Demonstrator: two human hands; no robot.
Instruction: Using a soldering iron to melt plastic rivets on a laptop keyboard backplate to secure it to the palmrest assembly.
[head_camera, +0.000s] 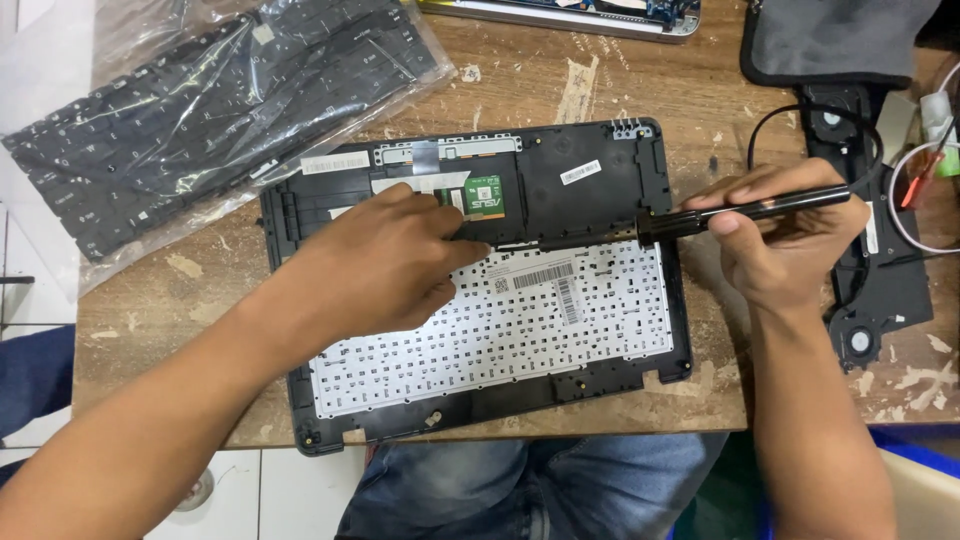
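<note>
Black plastic laptop palmrest shell (600, 170), white keyboard backplate (500, 330) upward, centred on scarred brown wooden tabletop (520, 80). Left hand (385, 255) pressed flat there, fingers together. Right hand (785, 245), at three o'clock, clamped around slim black soldering iron (745, 212). Bagged black keyboard (210, 110) at ten o'clock. White floor tiles (280, 495) at seven o'clock.

Laptop palmrest assembly and soldering iron on wooden workbench

The black laptop palmrest assembly (600, 180) lies inverted and flat, slightly rotated, at the near centre of the bench. The white keyboard backplate (500, 330) fills its near half; a small green circuit board (487, 197) sits in the far half. The black pen-type soldering iron (745, 213) lies nearly level over the right edge, tip pointing left at the backplate's far edge.
</note>
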